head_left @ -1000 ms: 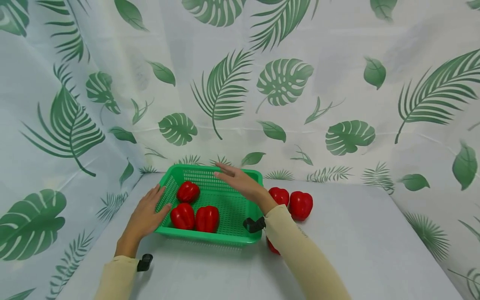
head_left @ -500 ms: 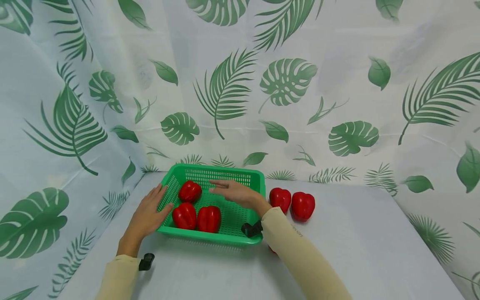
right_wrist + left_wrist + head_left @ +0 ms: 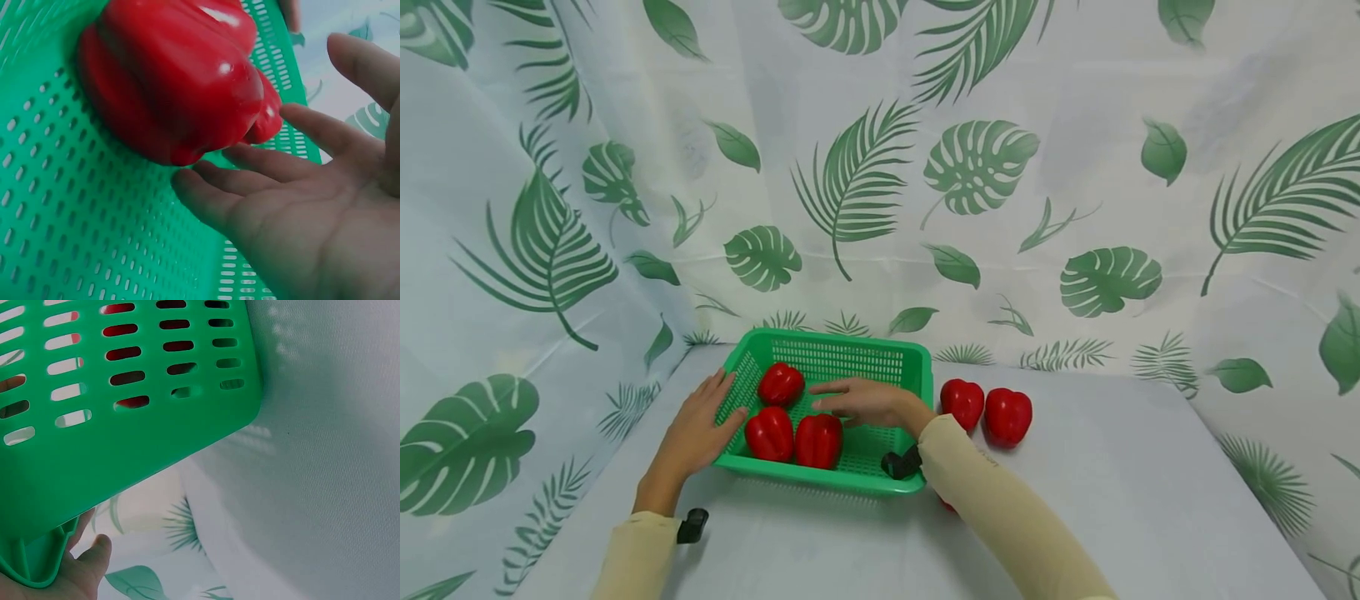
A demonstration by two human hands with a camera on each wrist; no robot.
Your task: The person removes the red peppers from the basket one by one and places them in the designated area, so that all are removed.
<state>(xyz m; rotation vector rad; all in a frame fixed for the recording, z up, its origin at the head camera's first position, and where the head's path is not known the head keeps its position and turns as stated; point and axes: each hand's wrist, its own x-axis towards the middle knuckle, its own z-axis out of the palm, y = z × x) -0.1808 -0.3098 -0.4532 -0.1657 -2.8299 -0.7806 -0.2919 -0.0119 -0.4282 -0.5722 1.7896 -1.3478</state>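
Observation:
A green perforated plastic basket [image 3: 820,477] holds three red bell peppers: one at the back left [image 3: 781,384], another at the front left [image 3: 770,433] and a third beside it [image 3: 819,441]. My left hand [image 3: 698,427] rests at the basket's left rim with its fingers extended; the left wrist view shows the thumb [image 3: 96,553] near the rim. Inside the basket, my right hand [image 3: 863,402] hovers over the right half with loose fingers, holding nothing. In the right wrist view its fingertips are close to a bell pepper [image 3: 175,81]; whether they touch it I cannot tell.
Two more red bell peppers, a nearer [image 3: 1007,417] and a farther [image 3: 961,403], sit right of the basket on the white table [image 3: 1150,483]. Another red piece [image 3: 947,503] is mostly hidden by the right sleeve [image 3: 1000,500]. Leaf-patterned cloth [image 3: 865,275] hangs behind.
My right hand has come down from above the basket's back rim into the basket, near the peppers. The left hand stays at the rim. The view has shifted slightly.

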